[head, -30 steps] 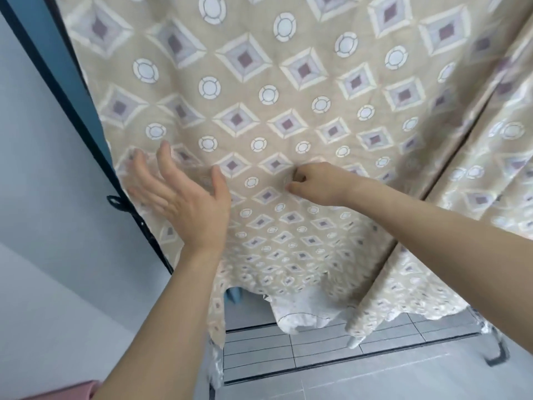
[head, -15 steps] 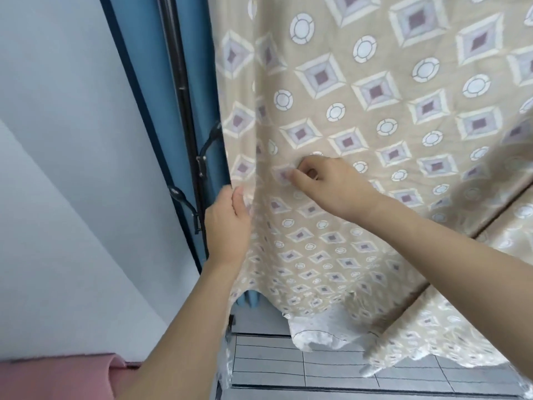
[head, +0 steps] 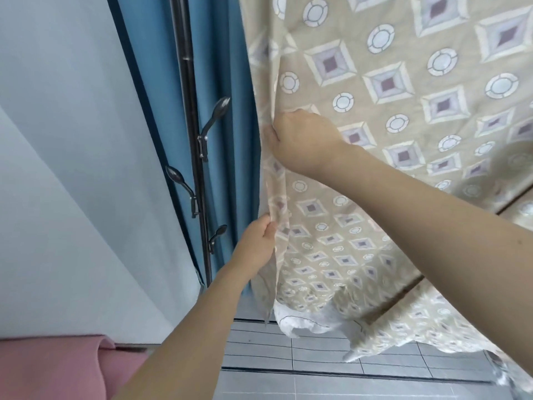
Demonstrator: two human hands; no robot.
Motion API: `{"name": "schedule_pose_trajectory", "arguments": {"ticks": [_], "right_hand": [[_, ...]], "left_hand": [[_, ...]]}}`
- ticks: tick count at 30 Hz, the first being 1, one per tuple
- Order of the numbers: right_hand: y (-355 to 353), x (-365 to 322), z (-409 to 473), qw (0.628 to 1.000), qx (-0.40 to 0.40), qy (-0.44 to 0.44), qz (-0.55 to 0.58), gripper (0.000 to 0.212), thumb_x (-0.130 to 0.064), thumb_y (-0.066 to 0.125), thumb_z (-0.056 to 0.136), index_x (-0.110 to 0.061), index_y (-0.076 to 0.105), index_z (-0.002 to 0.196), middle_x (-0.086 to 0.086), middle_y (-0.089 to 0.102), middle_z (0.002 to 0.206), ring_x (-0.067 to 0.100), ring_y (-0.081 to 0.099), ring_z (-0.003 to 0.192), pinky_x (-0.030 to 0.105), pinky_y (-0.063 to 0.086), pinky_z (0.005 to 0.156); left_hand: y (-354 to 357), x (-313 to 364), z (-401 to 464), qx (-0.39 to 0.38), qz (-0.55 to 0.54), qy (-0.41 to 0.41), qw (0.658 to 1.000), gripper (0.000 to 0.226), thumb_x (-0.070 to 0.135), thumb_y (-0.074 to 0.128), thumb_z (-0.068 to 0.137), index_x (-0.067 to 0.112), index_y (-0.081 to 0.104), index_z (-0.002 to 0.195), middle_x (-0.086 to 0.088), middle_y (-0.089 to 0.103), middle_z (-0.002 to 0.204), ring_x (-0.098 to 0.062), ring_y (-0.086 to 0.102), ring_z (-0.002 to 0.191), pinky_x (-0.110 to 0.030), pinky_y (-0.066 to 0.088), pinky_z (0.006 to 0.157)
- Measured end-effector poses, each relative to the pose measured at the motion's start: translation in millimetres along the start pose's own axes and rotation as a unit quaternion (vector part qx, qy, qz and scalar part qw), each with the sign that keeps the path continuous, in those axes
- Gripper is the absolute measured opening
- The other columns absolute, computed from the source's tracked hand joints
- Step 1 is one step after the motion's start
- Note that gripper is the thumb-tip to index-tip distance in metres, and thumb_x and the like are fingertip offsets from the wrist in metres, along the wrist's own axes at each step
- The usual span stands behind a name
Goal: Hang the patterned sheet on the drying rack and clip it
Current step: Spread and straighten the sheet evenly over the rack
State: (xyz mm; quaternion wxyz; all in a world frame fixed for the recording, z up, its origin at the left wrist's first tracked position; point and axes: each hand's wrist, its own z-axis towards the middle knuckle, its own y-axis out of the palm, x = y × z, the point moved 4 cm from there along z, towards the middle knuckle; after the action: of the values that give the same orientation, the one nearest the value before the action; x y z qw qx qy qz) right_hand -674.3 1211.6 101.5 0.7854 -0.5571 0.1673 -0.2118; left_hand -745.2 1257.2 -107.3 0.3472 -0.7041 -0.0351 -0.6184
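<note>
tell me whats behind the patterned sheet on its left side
Behind the left edge of the patterned sheet hangs a blue curtain, with a black hook pole in front of it. Farther right the sheet covers everything behind it.

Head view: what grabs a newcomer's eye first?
The beige patterned sheet with diamonds and circles fills the right side, hanging down toward the grey tiled floor. Both hands grip its left edge: the right hand higher, the left hand lower. Left of it stand a blue curtain and a black coat stand with hooks.
</note>
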Motion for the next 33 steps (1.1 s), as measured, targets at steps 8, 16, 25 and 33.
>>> {"name": "schedule_pose_trajectory", "arguments": {"ticks": [8,16,25,33], "right_hand": [[23,8,-24,0.997,-0.073,-0.008,-0.01,0.035,-0.031,0.032,0.102,-0.005,0.055,0.105,0.015,0.06,0.095,0.034,0.057,0.088,0.03,0.033,0.071],[85,20,-50,0.977,-0.211,0.002,-0.004,0.023,-0.033,0.036,0.1,-0.017,0.048,0.09,0.008,0.06,0.101,0.032,0.059,0.104,0.035,0.045,0.082],[106,41,-70,0.978,-0.187,0.026,0.093,0.028,-0.028,0.051,0.091,-0.013,0.047,0.067,0.01,0.058,0.086,0.028,0.055,0.084,0.029,0.042,0.072],[106,70,-120,0.913,-0.048,0.061,0.402,0.033,-0.051,0.056,0.086,-0.019,0.049,0.083,-0.006,0.055,0.094,0.007,0.053,0.084,0.021,0.043,0.075]], "left_hand": [[21,-30,0,-0.102,0.034,-0.109,0.988,0.028,0.023,0.032,0.104,0.022,0.05,0.082,0.003,0.049,0.085,-0.012,0.047,0.075,-0.027,0.037,0.065],[55,-68,-22,-0.275,-0.029,-0.223,0.935,0.021,0.004,0.044,0.101,0.015,0.058,0.091,0.004,0.057,0.096,-0.012,0.061,0.093,-0.01,0.044,0.063],[-20,-61,24,0.111,0.012,-0.114,0.987,0.016,0.008,0.043,0.084,0.018,0.05,0.094,0.004,0.051,0.092,-0.015,0.053,0.075,-0.039,0.054,0.074],[7,-42,18,0.123,0.117,0.062,0.984,0.078,0.029,0.074,0.082,0.017,0.028,0.144,-0.005,0.034,0.145,-0.024,0.039,0.133,-0.034,0.036,0.108]]}}
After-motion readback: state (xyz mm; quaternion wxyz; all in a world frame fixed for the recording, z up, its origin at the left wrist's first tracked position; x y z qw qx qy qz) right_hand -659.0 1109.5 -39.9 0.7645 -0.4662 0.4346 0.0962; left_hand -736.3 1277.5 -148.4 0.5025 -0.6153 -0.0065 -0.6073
